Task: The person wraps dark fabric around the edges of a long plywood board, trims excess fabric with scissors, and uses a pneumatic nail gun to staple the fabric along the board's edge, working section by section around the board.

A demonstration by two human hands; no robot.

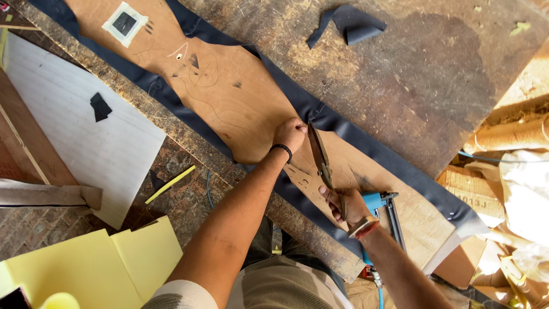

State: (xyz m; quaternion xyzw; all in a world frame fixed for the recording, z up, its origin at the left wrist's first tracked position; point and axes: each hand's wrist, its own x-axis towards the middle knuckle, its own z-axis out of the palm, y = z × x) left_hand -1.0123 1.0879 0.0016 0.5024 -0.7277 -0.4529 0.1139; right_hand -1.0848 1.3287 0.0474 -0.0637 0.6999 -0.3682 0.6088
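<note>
Scissors (321, 160) gripped tight in right hand (346, 205), blades on dark fabric (320, 117); left hand (290, 134) fisted, pinching fabric edge against wooden board (240, 97). Blue stapler (382, 209) beside right wrist.

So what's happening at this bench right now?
A person stands at a worn wooden workbench. The right hand holds scissors, blades pointing at the dark fabric laid under a shaped plywood panel. The left hand presses on the panel's edge beside the blades. A blue staple gun lies by the right wrist.
</note>
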